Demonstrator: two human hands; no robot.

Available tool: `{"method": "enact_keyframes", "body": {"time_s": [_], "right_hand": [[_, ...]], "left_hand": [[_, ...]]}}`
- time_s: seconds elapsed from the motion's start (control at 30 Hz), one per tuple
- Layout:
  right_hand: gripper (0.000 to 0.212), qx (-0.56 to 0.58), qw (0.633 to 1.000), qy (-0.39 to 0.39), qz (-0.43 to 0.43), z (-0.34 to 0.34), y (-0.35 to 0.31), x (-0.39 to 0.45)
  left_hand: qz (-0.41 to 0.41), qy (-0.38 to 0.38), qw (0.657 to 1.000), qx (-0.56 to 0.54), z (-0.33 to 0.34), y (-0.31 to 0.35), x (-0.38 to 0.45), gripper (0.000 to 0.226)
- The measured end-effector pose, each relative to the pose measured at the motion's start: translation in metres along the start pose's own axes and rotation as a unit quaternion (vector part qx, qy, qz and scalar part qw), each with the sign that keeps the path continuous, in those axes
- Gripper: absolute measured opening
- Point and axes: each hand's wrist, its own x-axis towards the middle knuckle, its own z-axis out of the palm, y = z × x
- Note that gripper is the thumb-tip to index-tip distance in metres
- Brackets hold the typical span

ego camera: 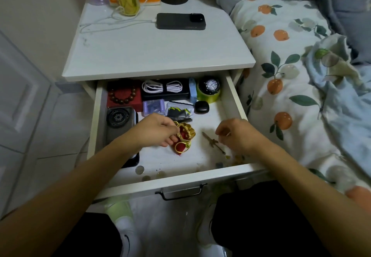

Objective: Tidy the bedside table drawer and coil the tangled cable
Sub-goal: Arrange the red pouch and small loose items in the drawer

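The white bedside drawer (236,100) stands pulled out. A coiled white cable (162,86) lies on a black box at its back. My left hand (158,131) pinches the gold-trimmed red pouch (183,138) in the drawer's middle. My right hand (235,133) hovers over the drawer's right part with curled fingers, pinching something thin and small that I cannot make out. A small bronze sword trinket (212,143) lies between the two hands.
Also in the drawer: a bead bracelet on a red box (122,96), a black tin (118,119), a watch on a green holder (209,90), a black earbud case (201,107), coins (140,170). A charging phone (180,21) and bottles sit on top. The bed (291,76) is right.
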Motion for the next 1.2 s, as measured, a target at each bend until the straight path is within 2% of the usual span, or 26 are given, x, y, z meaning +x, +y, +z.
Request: {"method": "enact_keyframes", "body": {"time_s": [0.17, 0.33, 0.43, 0.6, 0.67, 0.73, 0.8, 0.87, 1.0, 1.07, 1.2], "right_hand": [[0.03, -0.143, 0.986, -0.082, 0.036, 0.002, -0.007, 0.01], [0.034, -0.211, 0.971, -0.104, 0.028, 0.008, -0.019, 0.025], [0.032, -0.216, 0.97, -0.105, 0.027, 0.01, -0.021, 0.036], [0.023, -0.187, 0.98, -0.062, 0.002, 0.011, -0.024, 0.041], [0.021, -0.171, 0.981, -0.093, -0.02, 0.013, -0.031, 0.035], [0.017, -0.153, 0.975, -0.158, -0.032, 0.018, -0.041, 0.025], [0.026, -0.154, 0.963, -0.221, -0.034, 0.022, -0.05, 0.015], [0.045, -0.184, 0.948, -0.259, -0.028, 0.024, -0.059, 0.009], [0.078, -0.228, 0.931, -0.284, -0.033, 0.031, -0.073, 0.008], [0.081, -0.236, 0.929, -0.282, -0.043, 0.037, -0.076, 0.009], [0.071, -0.229, 0.936, -0.264, -0.042, 0.047, -0.083, 0.013]], "left_hand": [[-0.019, -0.007, 1.0, -0.017, 0.017, 0.019, 0.014, 0.015], [-0.034, 0.003, 0.998, -0.048, 0.023, 0.018, 0.02, 0.017], [-0.034, 0.016, 0.998, -0.047, 0.022, 0.013, 0.02, 0.018], [-0.025, 0.018, 0.999, -0.033, 0.016, 0.011, 0.022, 0.018], [-0.029, 0.029, 0.999, -0.026, 0.012, 0.009, 0.022, 0.018], [-0.027, 0.056, 0.998, -0.017, 0.006, 0.006, 0.022, 0.02], [-0.03, 0.067, 0.997, -0.003, -0.001, 0.003, 0.021, 0.022], [-0.042, 0.062, 0.997, 0.012, -0.008, -0.003, 0.019, 0.022], [-0.06, 0.068, 0.996, 0.009, -0.019, -0.014, 0.013, 0.024], [-0.062, 0.074, 0.995, 0.008, -0.023, -0.017, 0.01, 0.025], [-0.058, 0.084, 0.995, -0.007, -0.026, -0.02, 0.008, 0.024]]}}
